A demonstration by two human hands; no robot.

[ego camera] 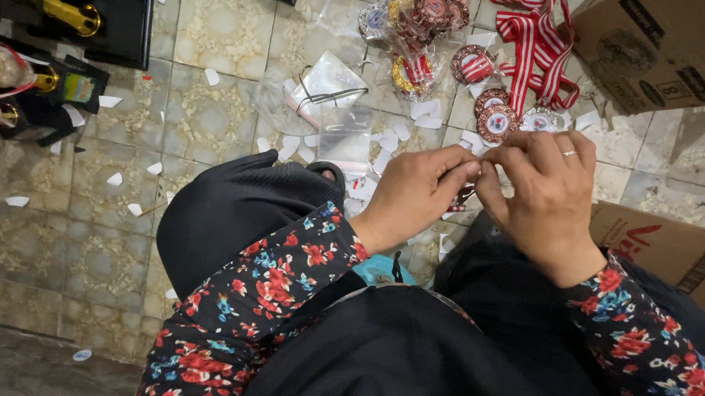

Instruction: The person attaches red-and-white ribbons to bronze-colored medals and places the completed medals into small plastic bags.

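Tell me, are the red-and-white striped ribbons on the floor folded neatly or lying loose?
Loose: the red-and-white striped ribbons sprawl in tangled loops across the tiled floor beside the round bronze medals.

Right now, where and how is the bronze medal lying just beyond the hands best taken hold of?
Pinch the bronze medal by its rim, coming from above on the near side. It lies flat on the tiled floor, and its red-and-white ribbon trails away on the far side, so the near edge is the freest, closest to the right hand.
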